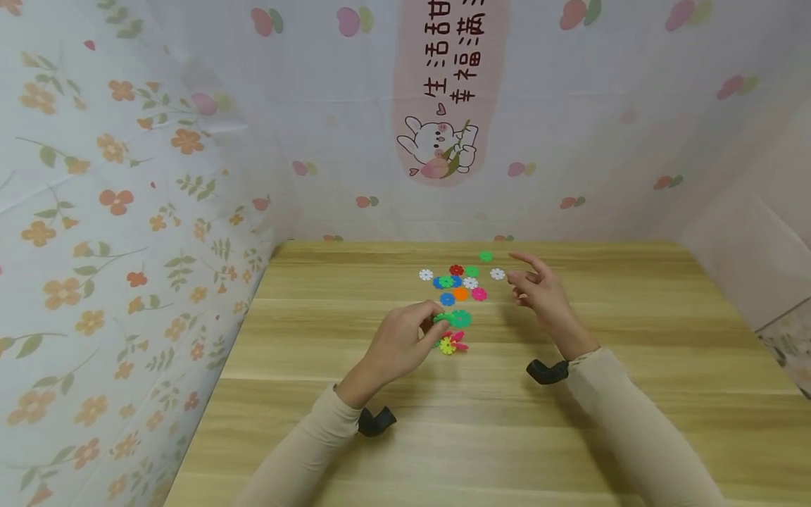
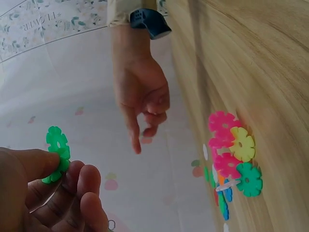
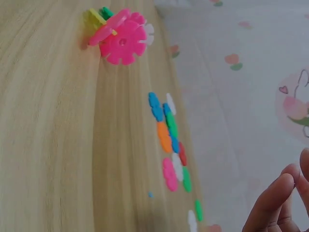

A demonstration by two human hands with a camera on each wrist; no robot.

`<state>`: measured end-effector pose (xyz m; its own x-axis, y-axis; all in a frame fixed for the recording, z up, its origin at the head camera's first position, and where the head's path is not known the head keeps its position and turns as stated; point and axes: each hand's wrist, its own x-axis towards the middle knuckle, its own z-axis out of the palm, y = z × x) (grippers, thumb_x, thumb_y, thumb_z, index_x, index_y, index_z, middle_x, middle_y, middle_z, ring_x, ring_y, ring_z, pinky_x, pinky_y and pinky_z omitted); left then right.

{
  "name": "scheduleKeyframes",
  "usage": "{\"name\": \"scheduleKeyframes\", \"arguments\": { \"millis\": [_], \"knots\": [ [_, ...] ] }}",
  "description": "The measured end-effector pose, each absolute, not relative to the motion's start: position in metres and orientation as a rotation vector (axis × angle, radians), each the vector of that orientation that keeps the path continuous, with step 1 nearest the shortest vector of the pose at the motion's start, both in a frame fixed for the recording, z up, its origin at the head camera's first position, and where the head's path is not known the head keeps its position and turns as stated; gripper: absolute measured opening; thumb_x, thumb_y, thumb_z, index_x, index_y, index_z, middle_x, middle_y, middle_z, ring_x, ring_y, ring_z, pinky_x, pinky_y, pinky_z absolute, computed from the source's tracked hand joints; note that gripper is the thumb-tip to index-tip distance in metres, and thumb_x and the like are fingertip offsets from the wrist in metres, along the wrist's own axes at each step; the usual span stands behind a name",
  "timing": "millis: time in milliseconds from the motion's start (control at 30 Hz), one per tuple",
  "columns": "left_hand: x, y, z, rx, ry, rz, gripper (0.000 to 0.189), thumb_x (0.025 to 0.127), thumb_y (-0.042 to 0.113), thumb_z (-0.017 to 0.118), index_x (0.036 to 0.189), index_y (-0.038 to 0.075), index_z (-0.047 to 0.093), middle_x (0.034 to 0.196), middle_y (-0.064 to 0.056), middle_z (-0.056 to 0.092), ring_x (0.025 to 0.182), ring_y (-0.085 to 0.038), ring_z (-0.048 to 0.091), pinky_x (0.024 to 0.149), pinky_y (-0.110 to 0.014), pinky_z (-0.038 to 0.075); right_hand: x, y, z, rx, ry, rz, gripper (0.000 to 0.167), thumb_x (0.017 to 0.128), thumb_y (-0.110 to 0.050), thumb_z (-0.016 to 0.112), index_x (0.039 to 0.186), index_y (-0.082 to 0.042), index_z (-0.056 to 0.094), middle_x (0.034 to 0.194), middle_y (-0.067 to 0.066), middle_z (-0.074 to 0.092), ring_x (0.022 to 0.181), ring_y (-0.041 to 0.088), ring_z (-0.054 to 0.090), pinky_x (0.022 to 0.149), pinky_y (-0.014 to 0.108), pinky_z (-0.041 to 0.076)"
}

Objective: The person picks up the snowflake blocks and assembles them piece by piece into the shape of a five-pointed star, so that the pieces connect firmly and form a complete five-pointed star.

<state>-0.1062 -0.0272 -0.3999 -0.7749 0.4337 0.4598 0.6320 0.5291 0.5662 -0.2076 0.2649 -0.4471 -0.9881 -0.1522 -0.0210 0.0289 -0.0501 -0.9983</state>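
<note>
My left hand [image 1: 405, 336] pinches green flower-shaped plastic discs [image 2: 59, 145] between thumb and fingers, held above the table. In the left wrist view they look joined, one above the other. Below that hand stands a cluster of interlocked discs [image 3: 123, 42] in pink, yellow, green and white on the wood. Over the table to the right, my right hand [image 1: 541, 299] holds nothing; its index finger reaches out and the other fingers are loosely bent. Nearest to it lies a white disc [image 1: 497, 274].
Several loose discs lie flat toward the back of the table [image 1: 633, 317], among them a red disc [image 1: 456, 270], an orange disc [image 1: 461, 294], a pink disc [image 1: 479, 294] and a blue disc [image 1: 447, 299]. A patterned cloth [image 1: 342, 141] hangs behind the table.
</note>
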Motion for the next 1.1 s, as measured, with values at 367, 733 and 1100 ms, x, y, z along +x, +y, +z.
{"name": "scheduleKeyframes", "arguments": {
  "millis": [367, 733, 1100],
  "knots": [
    [-0.104, -0.024, -0.399, -0.952, -2.482, -1.121, 0.004, 0.097, 0.014, 0.067, 0.094, 0.012, 0.065, 0.075, 0.011, 0.059, 0.069, -0.001, 0.056, 0.057, -0.019, 0.046, -0.232, 0.244, -0.482, -0.073, 2.161, -2.011, 0.050, 0.099, -0.015, 0.064, 0.147, -0.011, 0.048, 0.101, 0.022, 0.061, 0.061, 0.014, 0.055, 0.056, 0.023, 0.052],
    [-0.099, -0.022, -0.399, -0.947, -2.510, -1.130, 0.005, 0.098, 0.016, 0.067, 0.095, 0.012, 0.066, 0.075, 0.013, 0.059, 0.070, -0.001, 0.057, 0.059, -0.019, 0.048, -0.228, 0.242, -0.502, 0.040, 2.173, -1.892, 0.051, 0.096, -0.001, 0.061, 0.145, -0.012, 0.053, 0.094, 0.012, 0.058, 0.061, 0.012, 0.054, 0.052, 0.020, 0.050],
    [-0.100, -0.022, -0.398, -0.957, -2.489, -1.109, 0.004, 0.098, 0.015, 0.066, 0.096, 0.011, 0.066, 0.077, 0.011, 0.060, 0.070, -0.001, 0.057, 0.058, -0.019, 0.047, -0.234, 0.237, -0.500, -0.015, 2.370, -1.641, 0.052, 0.091, -0.014, 0.075, 0.140, -0.013, 0.059, 0.087, 0.009, 0.061, 0.056, 0.012, 0.052, 0.053, 0.022, 0.047]
  ]
}}
